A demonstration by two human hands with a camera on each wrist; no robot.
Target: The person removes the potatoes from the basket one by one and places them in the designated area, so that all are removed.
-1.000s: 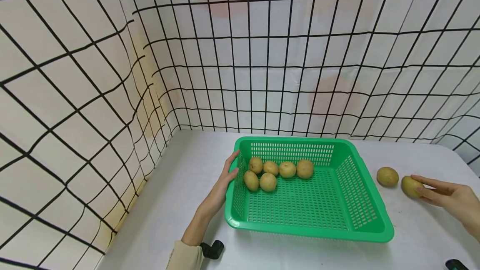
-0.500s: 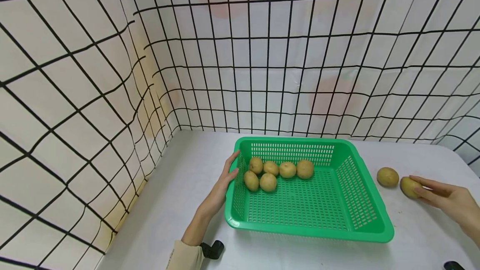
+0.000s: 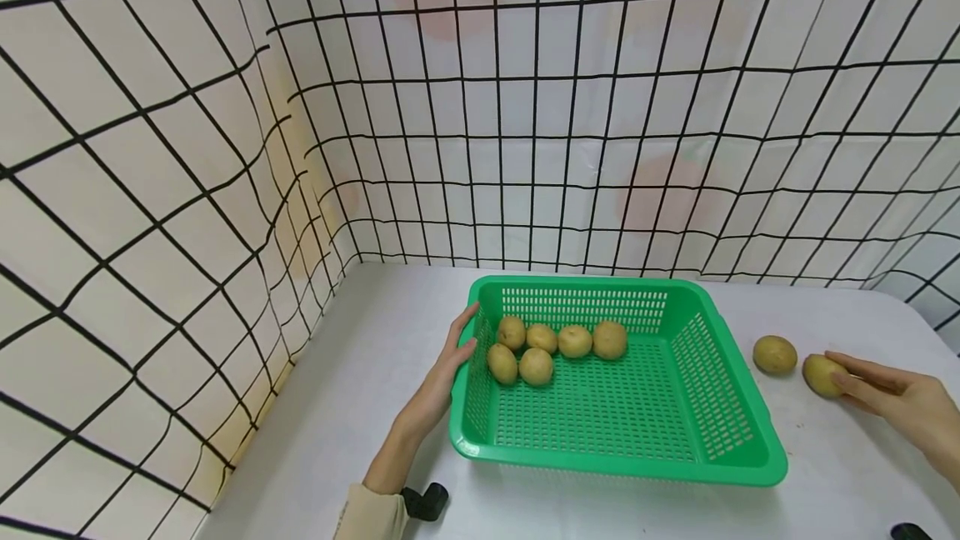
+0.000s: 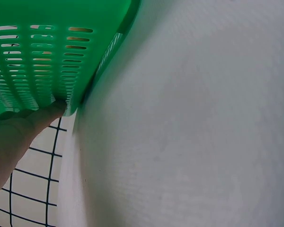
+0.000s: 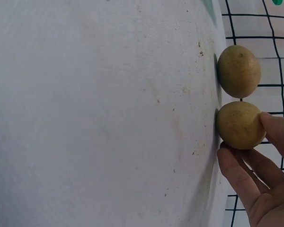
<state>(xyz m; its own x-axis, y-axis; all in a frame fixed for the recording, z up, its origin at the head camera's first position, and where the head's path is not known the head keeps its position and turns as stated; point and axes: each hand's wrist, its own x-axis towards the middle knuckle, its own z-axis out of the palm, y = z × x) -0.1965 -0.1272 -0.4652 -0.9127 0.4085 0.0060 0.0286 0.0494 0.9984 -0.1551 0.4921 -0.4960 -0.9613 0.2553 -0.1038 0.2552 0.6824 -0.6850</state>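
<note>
A green plastic basket [image 3: 622,467] with slotted walls stands on the white table. My left hand [image 3: 429,394] grips its left rim; in the left wrist view a finger [image 4: 49,115] lies against the outer wall below the rim. Several yellowish potatoes [image 3: 575,341] sit at the basket's back left. To the right of the basket, my right hand [image 3: 903,407] pinches a potato [image 5: 240,125] between thumb and fingers, close over the tabletop. Another potato [image 3: 775,355] lies between it and the basket.
Black wire grid panels [image 3: 577,136] rise behind the table and along its left side, backed by pale sheeting. Small brown specks of dirt [image 5: 201,53] are on the white tabletop [image 3: 330,440] near the potatoes at the right.
My right hand and the potato in it have shifted only very slightly. The left hand, the basket and the other potatoes stay where they were.
</note>
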